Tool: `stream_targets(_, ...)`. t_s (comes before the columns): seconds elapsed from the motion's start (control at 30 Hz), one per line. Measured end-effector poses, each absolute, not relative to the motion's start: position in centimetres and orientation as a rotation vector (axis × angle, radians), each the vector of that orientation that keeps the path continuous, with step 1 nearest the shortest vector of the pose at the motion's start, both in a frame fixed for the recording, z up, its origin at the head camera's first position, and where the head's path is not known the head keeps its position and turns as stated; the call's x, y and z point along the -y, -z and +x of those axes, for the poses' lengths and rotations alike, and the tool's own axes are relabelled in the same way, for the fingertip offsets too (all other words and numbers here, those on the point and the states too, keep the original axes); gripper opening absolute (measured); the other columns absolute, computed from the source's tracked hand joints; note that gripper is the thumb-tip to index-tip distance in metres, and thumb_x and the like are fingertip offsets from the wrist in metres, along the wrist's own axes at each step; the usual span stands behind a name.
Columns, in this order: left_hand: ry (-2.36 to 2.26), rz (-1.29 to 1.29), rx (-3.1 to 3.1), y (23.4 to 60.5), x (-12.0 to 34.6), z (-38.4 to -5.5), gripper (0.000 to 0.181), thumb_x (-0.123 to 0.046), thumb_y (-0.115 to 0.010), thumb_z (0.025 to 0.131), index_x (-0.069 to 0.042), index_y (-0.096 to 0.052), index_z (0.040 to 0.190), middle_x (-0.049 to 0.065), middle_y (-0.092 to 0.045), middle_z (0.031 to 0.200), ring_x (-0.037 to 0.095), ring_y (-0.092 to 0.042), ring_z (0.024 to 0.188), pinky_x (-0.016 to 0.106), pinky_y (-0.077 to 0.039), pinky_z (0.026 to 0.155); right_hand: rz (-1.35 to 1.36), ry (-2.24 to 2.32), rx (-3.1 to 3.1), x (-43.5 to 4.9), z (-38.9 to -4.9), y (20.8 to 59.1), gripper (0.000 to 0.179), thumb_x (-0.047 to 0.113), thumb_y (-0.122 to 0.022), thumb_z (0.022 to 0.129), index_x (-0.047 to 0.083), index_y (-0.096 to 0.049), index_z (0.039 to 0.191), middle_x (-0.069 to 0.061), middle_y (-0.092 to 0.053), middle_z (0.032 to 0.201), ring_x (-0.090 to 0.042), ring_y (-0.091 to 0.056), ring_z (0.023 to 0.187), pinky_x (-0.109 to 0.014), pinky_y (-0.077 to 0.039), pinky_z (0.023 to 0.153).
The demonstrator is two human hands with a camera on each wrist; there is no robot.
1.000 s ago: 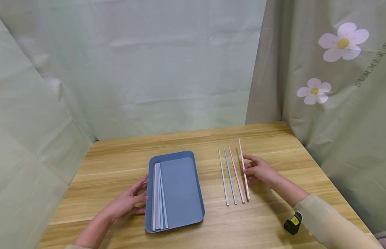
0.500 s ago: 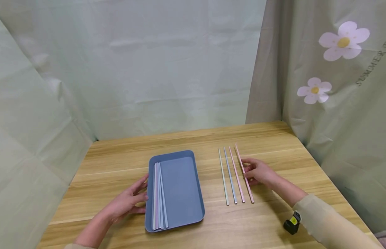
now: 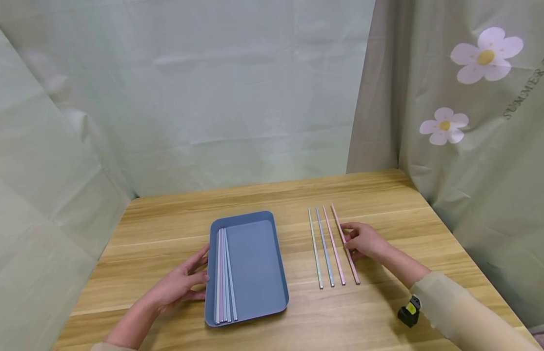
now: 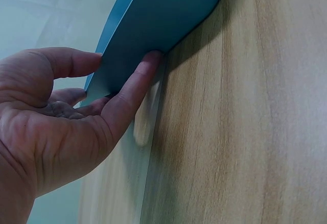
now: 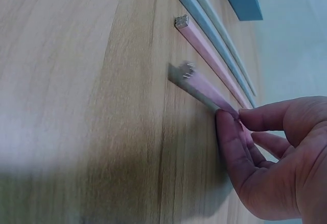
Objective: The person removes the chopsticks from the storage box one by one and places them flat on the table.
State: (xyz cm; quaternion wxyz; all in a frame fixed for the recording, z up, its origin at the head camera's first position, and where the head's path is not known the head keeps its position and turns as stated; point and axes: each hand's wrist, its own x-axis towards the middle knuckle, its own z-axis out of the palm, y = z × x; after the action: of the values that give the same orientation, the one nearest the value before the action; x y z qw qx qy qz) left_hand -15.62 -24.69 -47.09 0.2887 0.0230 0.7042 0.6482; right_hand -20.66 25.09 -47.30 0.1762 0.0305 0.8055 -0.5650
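Observation:
My right hand (image 3: 364,241) pinches a pink chopstick (image 3: 352,267) between thumb and fingers, at the right end of a row on the table. In the right wrist view the near end of this pink chopstick (image 5: 207,87) is slightly raised above its shadow. To its left lie another pink chopstick (image 3: 334,248), a blue chopstick (image 3: 325,251) and a pale green chopstick (image 3: 315,253), roughly parallel and apart. My left hand (image 3: 177,287) touches the left side of a blue-grey tray (image 3: 260,268), its fingers extended against the outer wall. Several chopsticks (image 3: 223,278) lie along the tray's left inside.
The wooden table (image 3: 166,219) has light curtains (image 3: 254,97) behind it and at both sides. Below the right sleeve (image 3: 456,304) hangs a small black device (image 3: 409,313) with a yellow patch.
The pink chopstick in my right hand has come down towards the table and turned, its far end moving left and its near end right. My left hand and the tray have stayed put.

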Motion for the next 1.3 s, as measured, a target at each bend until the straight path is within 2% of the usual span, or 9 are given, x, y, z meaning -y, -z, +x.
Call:
stream_targets(0.23, -1.742, 0.093, -1.861, 47.0, 24.8, -15.6, 0.086, -0.007, -0.058, 0.102, -0.026, -0.004, 0.166, 0.026, -0.001, 0.167, 0.045, -0.032, 0.143, 0.054, -0.056, 0.09, 0.083, 1.58, -2.31, -25.1, -20.6, 47.2, 0.068, -0.013, -0.063, 0.086, -0.009, -0.04, 0.15, -0.015, -0.054, 0.097, -0.023, -0.058, 0.076, -0.039, -0.058, 0.061)
stream_targets(0.6, -1.735, 0.079, -1.878, 47.1, 24.9, -15.6, 0.086, -0.007, -0.058, 0.102, -0.026, -0.004, 0.166, 0.026, -0.004, 0.167, 0.042, -0.036, 0.141, 0.052, -0.056, 0.089, 0.1, 1.583, -2.298, -24.9, -20.7, 47.3, 0.065, -0.012, -0.063, 0.088, -0.007, -0.043, 0.149, -0.015, -0.054, 0.097, -0.023, -0.057, 0.079, -0.038, -0.059, 0.064)
stream_targets(0.83, -1.732, 0.088, -1.874, 47.2, 24.9, -15.6, 0.087, -0.008, -0.059, 0.102, -0.025, -0.004, 0.166, 0.026, -0.004, 0.167, 0.043, -0.034, 0.142, 0.052, -0.056, 0.089, 0.07, 1.635, -2.256, -26.0, -20.9, 47.0, 0.072, -0.007, -0.064, 0.088, -0.009, -0.034, 0.153, -0.017, -0.056, 0.102, -0.022, -0.06, 0.08, -0.039, -0.06, 0.067)
stream_targets(1.0, -1.731, 0.098, -1.87, 47.2, 24.8, -15.6, 0.087, -0.008, -0.059, 0.102, -0.025, -0.003, 0.166, 0.026, -0.003, 0.167, 0.042, -0.035, 0.142, 0.052, -0.056, 0.089, 0.045, 1.635, -2.282, -26.6, -21.0, 46.0, 0.069, -0.001, -0.062, 0.093, -0.007, -0.031, 0.155, -0.018, -0.055, 0.106, -0.023, -0.056, 0.074, -0.039, -0.058, 0.065)
stream_targets(1.3, -1.748, 0.111, -1.861, 47.2, 24.9, -15.6, 0.086, -0.007, -0.057, 0.102, -0.025, -0.002, 0.166, 0.027, -0.001, 0.167, 0.047, -0.029, 0.145, 0.053, -0.056, 0.088, -0.035, 1.677, -2.314, -23.8, -20.6, 43.8, 0.065, 0.004, -0.065, 0.095, -0.003, -0.039, 0.154, -0.025, -0.056, 0.122, -0.034, -0.062, 0.096, -0.046, -0.058, 0.081)
